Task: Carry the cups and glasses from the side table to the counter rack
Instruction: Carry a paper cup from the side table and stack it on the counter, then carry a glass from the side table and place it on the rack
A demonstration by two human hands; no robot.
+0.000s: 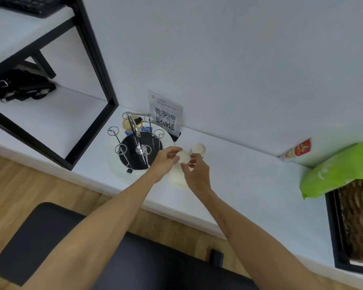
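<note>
A small cream cup (183, 156) sits upturned beside the wire rack (137, 141). The left hand (166, 162) and right hand (196, 174) pinch it with curled fingers.

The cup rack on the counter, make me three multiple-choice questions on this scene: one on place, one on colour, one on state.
1. Where is the QR code sign?
A. Behind the cup rack, against the wall
B. On the floor
C. On the stool

2. What colour is the bag at right?
A. Red
B. Green
C. Blue

3. What are the left hand and right hand doing?
A. Hanging idle
B. Holding a pale cup together
C. Gripping the rack

Answers: 1 A, it stands behind the rack; 2 B, plainly green; 3 B, fingers of both pinch the cup.
</note>
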